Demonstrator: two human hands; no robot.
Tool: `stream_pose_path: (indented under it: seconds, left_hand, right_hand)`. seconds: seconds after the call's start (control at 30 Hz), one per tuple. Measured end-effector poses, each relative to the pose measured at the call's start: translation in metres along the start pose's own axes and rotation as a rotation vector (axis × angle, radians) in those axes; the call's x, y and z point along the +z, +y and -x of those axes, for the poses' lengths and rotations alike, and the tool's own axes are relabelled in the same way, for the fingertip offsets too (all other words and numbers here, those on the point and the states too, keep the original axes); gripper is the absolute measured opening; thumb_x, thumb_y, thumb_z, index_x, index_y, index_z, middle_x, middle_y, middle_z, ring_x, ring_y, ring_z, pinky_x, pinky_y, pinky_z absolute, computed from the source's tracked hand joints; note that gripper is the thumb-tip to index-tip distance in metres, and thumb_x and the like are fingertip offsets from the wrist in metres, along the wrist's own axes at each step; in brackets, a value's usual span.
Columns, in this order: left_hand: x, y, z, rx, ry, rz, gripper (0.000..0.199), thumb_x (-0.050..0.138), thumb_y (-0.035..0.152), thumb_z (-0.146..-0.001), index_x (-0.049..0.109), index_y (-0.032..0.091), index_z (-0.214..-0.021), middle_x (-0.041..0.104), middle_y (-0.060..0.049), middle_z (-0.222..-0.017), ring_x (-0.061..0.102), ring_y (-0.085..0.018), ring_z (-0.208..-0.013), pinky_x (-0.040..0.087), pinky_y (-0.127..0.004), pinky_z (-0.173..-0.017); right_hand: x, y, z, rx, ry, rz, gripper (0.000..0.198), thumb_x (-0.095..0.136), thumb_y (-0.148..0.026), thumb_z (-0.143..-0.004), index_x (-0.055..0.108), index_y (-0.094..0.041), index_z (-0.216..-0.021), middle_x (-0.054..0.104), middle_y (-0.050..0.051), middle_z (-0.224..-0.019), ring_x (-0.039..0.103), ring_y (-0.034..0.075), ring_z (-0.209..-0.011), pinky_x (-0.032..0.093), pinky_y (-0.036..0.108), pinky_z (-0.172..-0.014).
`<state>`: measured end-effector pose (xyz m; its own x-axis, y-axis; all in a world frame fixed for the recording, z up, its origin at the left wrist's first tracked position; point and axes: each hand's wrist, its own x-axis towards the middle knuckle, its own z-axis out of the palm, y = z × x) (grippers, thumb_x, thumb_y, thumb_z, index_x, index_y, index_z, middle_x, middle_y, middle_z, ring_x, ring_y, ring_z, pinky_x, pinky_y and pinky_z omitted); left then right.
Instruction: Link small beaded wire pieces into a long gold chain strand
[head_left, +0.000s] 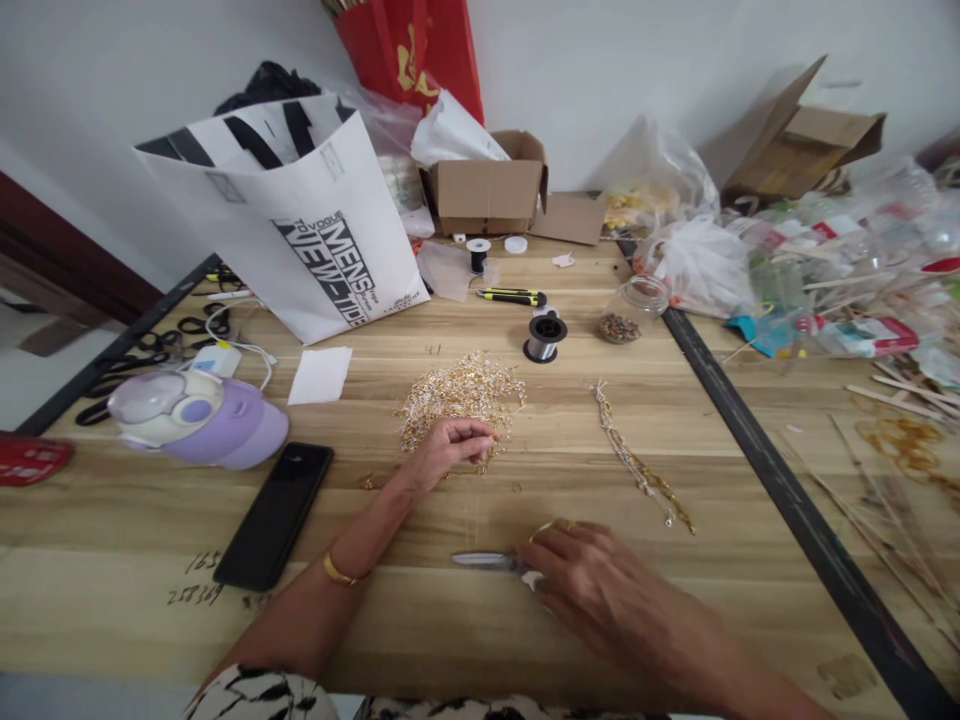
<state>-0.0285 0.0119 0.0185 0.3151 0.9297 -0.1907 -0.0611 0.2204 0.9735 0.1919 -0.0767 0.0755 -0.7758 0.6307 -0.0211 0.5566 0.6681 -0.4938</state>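
A loose pile of gold and clear beads (461, 390) lies at the middle of the table. At its near edge, my left hand (454, 447) is closed in a pinch, with a tiny golden bit at the fingertips that is too small to name. Faint thin threads (471, 515) show on the wood below that hand. My right hand (592, 580) is wrapped round a pair of scissors (484, 561); their blades point left and look closed, and the handles are mostly hidden. To the right lie gold and silver chains (634, 455).
A wire spool (544, 338), a yellow-black cutter (514, 297) and a jar of small beads (626, 318) stand behind the pile. Leftward are a black phone (274, 515), a purple device (210, 420) and a white bag (300, 220). Plastic packaging (825, 250) crowds the right.
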Motion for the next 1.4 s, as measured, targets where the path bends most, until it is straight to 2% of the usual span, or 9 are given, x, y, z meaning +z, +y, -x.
stream_pose_path:
  seconds: [0.07,0.2,0.3,0.37,0.43,0.5,0.63,1.1,1.4]
  left_hand:
    - [0.001,0.0,0.0,0.009,-0.005,-0.005,0.027,0.073,0.033,-0.065,0.068,0.01,-0.08,0.059,0.0,-0.058,0.051,-0.008,-0.053,0.044,-0.021,-0.056]
    - [0.003,0.002,0.001,0.052,-0.008,-0.052,0.025,0.072,0.032,-0.067,0.068,0.011,-0.08,0.06,0.0,-0.06,0.052,-0.008,-0.054,0.044,-0.021,-0.055]
    - [0.004,0.004,0.002,0.104,-0.012,-0.117,0.023,0.07,0.031,-0.07,0.069,0.011,-0.081,0.06,0.0,-0.061,0.052,-0.008,-0.055,0.044,-0.02,-0.055]
    - [0.004,0.004,0.002,0.141,-0.012,-0.164,0.022,0.068,0.031,-0.071,0.069,0.011,-0.081,0.06,-0.001,-0.06,0.052,-0.008,-0.054,0.043,-0.02,-0.054]
    - [0.003,0.002,0.001,0.167,-0.009,-0.21,0.022,0.068,0.031,-0.072,0.069,0.011,-0.082,0.062,-0.002,-0.062,0.053,-0.009,-0.054,0.043,-0.02,-0.053]
    - [0.002,0.0,0.0,0.182,0.002,-0.256,0.022,0.066,0.03,-0.073,0.069,0.011,-0.083,0.064,-0.003,-0.066,0.055,-0.01,-0.055,0.044,-0.02,-0.053]
    - [-0.003,-0.003,-0.003,0.209,0.054,-0.414,0.019,0.064,0.028,-0.075,0.069,0.011,-0.082,0.069,-0.005,-0.073,0.059,-0.012,-0.059,0.046,-0.021,-0.056]
    - [-0.009,-0.003,-0.006,0.352,0.123,-0.791,0.009,0.061,0.02,-0.077,0.069,0.016,-0.077,0.069,-0.004,-0.074,0.06,-0.013,-0.066,0.044,-0.022,-0.061]
    - [-0.014,0.0,-0.008,0.372,0.189,-0.803,0.009,0.061,0.02,-0.077,0.067,0.015,-0.074,0.066,-0.003,-0.07,0.055,-0.012,-0.062,0.042,-0.022,-0.059]
  right_hand:
    - [-0.002,0.011,-0.011,0.068,0.042,-0.103,0.007,0.051,-0.018,-0.086,0.056,-0.02,-0.091,0.062,0.003,-0.083,0.061,0.017,-0.071,0.047,0.029,-0.064]
    - [0.005,0.042,-0.043,0.213,0.307,-0.494,0.035,0.053,-0.021,-0.084,0.044,-0.019,-0.118,0.061,0.004,-0.093,0.06,0.012,-0.068,0.049,0.024,-0.058]
    - [0.016,0.059,-0.068,0.198,0.303,-0.791,0.037,0.059,-0.022,-0.078,0.046,-0.018,-0.113,0.054,0.009,-0.116,0.059,0.009,-0.071,0.05,0.023,-0.061]
    - [0.022,0.065,-0.08,0.189,0.224,-0.946,0.036,0.06,-0.025,-0.077,0.049,-0.017,-0.109,0.058,0.006,-0.103,0.057,0.008,-0.065,0.047,0.02,-0.054]
    - [0.028,0.069,-0.087,0.201,0.151,-1.036,0.027,0.06,-0.032,-0.078,0.054,-0.015,-0.099,0.059,0.0,-0.078,0.05,0.007,-0.055,0.042,0.017,-0.047]
    - [0.031,0.072,-0.089,0.227,0.153,-1.058,0.025,0.06,-0.038,-0.078,0.056,-0.014,-0.085,0.051,-0.004,-0.062,0.043,0.005,-0.048,0.037,0.016,-0.042]
    - [0.031,0.078,-0.087,0.268,0.224,-1.043,0.03,0.058,-0.044,-0.08,0.057,-0.014,-0.079,0.043,-0.005,-0.055,0.036,0.005,-0.043,0.029,0.017,-0.039]
    - [0.032,0.085,-0.08,0.268,0.341,-0.981,0.029,0.056,-0.043,-0.081,0.057,-0.014,-0.078,0.042,-0.005,-0.055,0.031,0.006,-0.046,0.023,0.02,-0.043]
    - [0.038,0.089,-0.081,0.252,0.364,-0.982,0.025,0.055,-0.04,-0.082,0.057,-0.014,-0.083,0.047,-0.004,-0.059,0.035,0.006,-0.045,0.026,0.019,-0.04]
